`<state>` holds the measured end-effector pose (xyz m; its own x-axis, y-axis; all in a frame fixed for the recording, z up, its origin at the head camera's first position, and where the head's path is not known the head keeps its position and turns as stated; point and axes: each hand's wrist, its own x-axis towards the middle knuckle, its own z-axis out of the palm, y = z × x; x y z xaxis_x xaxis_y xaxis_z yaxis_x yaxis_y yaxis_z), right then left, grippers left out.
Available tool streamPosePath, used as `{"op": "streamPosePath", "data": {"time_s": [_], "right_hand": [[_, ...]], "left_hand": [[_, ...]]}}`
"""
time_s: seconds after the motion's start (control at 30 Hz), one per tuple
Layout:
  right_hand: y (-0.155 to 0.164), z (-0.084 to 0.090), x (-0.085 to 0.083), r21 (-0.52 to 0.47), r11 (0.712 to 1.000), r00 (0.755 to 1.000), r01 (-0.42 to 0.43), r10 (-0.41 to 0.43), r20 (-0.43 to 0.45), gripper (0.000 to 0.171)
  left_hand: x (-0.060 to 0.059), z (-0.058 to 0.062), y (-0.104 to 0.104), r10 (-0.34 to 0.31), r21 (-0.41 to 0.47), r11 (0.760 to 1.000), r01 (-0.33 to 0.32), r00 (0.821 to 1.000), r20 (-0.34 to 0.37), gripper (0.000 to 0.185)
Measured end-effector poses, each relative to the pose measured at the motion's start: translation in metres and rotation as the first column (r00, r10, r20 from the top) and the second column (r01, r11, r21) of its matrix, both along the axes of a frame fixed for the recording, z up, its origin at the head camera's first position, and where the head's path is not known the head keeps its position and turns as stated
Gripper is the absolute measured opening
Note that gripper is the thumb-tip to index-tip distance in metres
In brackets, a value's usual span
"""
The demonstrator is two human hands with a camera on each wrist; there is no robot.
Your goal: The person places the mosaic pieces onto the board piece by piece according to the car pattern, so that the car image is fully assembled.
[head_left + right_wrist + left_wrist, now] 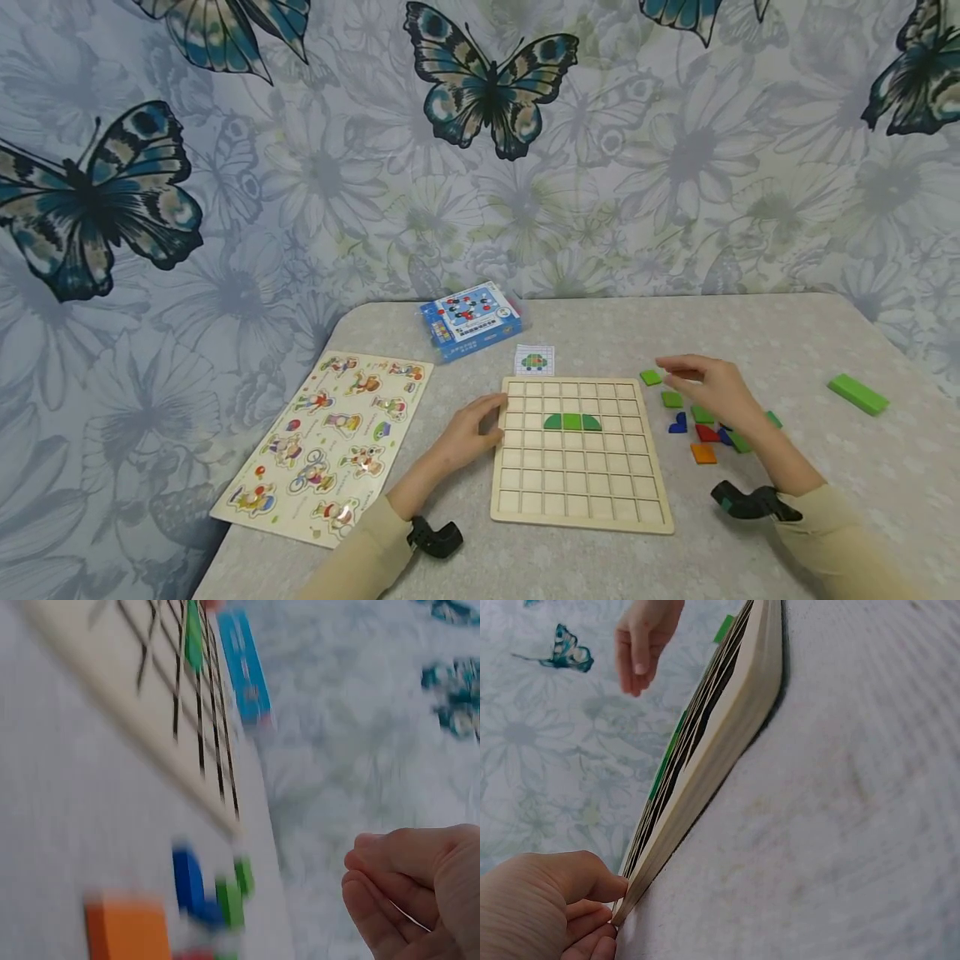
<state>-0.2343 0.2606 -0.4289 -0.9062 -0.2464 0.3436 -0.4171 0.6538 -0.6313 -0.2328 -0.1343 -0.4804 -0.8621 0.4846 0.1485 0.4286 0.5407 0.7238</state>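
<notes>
A square wooden grid board (577,492) lies on the table, with a row of green pieces (572,422) in its upper half: a green square between two darker rounded pieces. My left hand (467,429) holds the board's left edge, thumb and fingertips against it; the left wrist view shows this hand (547,907) at the rim. Above the loose pieces right of the board hovers my right hand (708,387), fingers loosely bent, nothing visible between them. Under and around it lie green squares (672,400), a blue piece (678,423), a red piece (707,433) and an orange square (703,454).
A small pattern card (534,360) lies behind the board, near a blue box (472,321). On the left is a sheet of cartoon figures (300,417). A long green block (858,394) lies far right. The patterned wall (600,233) stands behind the table.
</notes>
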Motion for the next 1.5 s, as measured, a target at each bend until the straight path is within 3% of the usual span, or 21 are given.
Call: {"op": "streamPosePath", "data": {"time_s": [0.2, 0.4, 0.7, 0.93, 1.2, 1.5], "right_hand": [[0.048, -0.012, -0.006, 0.114, 0.991, 0.989, 0.075, -0.088, 0.116, 0.033], [0.06, -0.028, -0.004, 0.173, 0.981, 0.984, 0.087, -0.111, 0.137, 0.033], [0.061, -0.038, -0.004, 0.198, 0.978, 0.998, 0.057, -0.063, 0.022, 0.037], [0.059, -0.043, -0.005, 0.205, 0.976, 0.997, 0.072, -0.061, -0.056, 0.03], [0.043, -0.03, -0.003, 0.108, 0.985, 0.989, 0.135, -0.127, -0.076, 0.03], [-0.032, 0.003, 0.009, -0.006, 0.999, 0.993, -0.033, 0.032, -0.11, 0.029]], "left_hand": [[0.002, 0.0, -0.003, -0.003, 0.014, 1.0, 0.003, 1.0, 0.002, 0.055], [0.004, 0.0, -0.002, 0.0, 0.016, 1.0, 0.0, 1.0, 0.005, 0.055], [0.003, 0.001, 0.0, 0.008, 0.017, 1.0, -0.008, 1.0, 0.016, 0.054], [0.001, 0.0, 0.0, 0.001, 0.019, 1.0, -0.002, 1.0, 0.009, 0.055], [0.0, 0.001, 0.0, -0.001, 0.014, 1.0, 0.001, 1.0, 0.006, 0.055], [0.001, 0.001, -0.001, 0.009, 0.002, 1.0, -0.009, 1.0, -0.001, 0.055]]}}
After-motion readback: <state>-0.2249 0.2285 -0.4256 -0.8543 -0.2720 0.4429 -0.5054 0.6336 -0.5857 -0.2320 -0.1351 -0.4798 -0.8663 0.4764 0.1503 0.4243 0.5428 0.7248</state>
